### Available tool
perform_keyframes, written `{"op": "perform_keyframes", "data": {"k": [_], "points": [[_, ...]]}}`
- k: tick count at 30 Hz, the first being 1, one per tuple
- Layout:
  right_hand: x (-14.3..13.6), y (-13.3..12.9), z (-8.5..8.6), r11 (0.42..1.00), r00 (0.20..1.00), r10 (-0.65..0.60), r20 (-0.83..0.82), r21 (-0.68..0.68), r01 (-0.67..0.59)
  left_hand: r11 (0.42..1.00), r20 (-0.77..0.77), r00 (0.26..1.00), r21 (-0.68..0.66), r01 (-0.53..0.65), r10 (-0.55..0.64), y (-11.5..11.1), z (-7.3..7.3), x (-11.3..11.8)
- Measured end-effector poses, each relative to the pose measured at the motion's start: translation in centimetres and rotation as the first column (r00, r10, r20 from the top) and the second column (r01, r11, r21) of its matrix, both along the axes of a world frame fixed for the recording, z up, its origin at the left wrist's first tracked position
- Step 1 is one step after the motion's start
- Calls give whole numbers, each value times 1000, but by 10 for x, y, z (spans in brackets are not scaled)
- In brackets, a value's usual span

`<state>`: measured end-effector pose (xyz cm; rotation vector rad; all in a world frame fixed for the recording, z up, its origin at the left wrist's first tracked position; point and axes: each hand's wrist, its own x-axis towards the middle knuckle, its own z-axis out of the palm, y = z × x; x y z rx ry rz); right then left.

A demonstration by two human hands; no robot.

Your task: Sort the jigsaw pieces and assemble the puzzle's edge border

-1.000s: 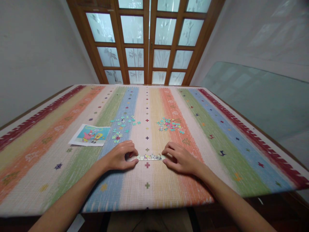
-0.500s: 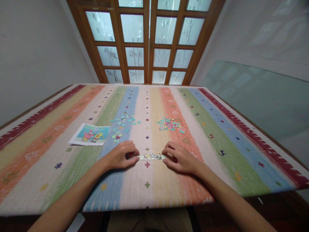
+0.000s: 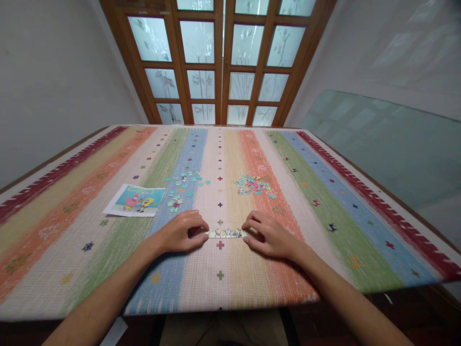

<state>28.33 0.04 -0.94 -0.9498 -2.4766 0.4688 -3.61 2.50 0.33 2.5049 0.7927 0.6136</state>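
Both hands [image 3: 187, 231] pinch a puzzle strip [image 3: 227, 234]; a SpongeBob picture [image 3: 139, 200] lies left.

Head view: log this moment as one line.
puzzle strip: on striped tablecloth; left hand: holding left end; right hand: holding right end; loose pieces: beyond, two clusters

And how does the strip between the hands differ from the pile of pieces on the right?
The strip is a narrow, joined row; the pile is loose and jumbled. The strip has the left hand and the right hand at its ends; the pile lies farther away, untouched. Both lie on the tablecloth.
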Motion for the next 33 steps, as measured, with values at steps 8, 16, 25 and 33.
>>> {"op": "perform_keyframes", "data": {"k": [8,16,25,33], "points": [[0,0,-2,1000,1000,3,-4,3,-3,1000,-13,1000,-7,13,-13,0,1,2],[0,0,0,1000,1000,14,8,27,-14,1000,-4,1000,12,17,-17,1,-3,2],[0,0,-2,1000,1000,6,-24,22,-6,1000,-6,1000,14,23,-23,1,-3,-1],[1,0,-3,1000,1000,6,-17,27,-5,1000,-20,1000,-6,16,-16,2,-3,-4]]}}
